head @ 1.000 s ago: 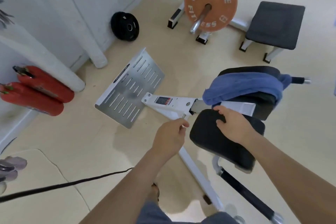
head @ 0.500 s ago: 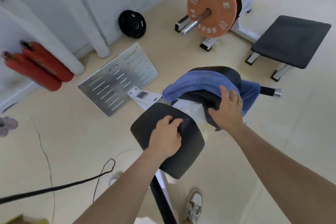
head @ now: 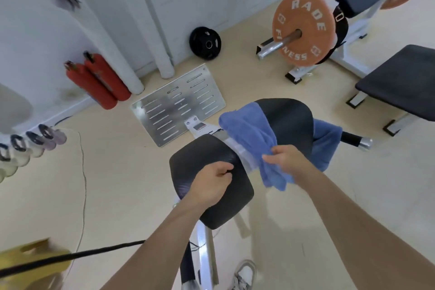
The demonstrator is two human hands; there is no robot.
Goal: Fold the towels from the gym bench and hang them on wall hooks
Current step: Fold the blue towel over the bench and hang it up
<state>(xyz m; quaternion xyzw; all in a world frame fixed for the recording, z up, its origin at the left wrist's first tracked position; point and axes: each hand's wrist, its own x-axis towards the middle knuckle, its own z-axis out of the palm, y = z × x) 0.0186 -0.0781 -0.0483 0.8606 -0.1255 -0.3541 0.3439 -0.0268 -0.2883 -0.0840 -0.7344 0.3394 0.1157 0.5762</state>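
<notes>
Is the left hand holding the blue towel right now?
No, the right hand grips the blue towel; the left hand rests on the black pad.

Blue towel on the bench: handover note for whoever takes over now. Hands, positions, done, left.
Right hand grips a bunched end of the blue towel, which lies over the rear bench pad; more blue cloth hangs on the pad's far side.
Left hand rests on the front bench pad, fingers curled, holding nothing.
Done: towel grasped only; not off the bench, not folded.
Left: lift it clear, fold, hang. Wall hooks not in view.
</notes>
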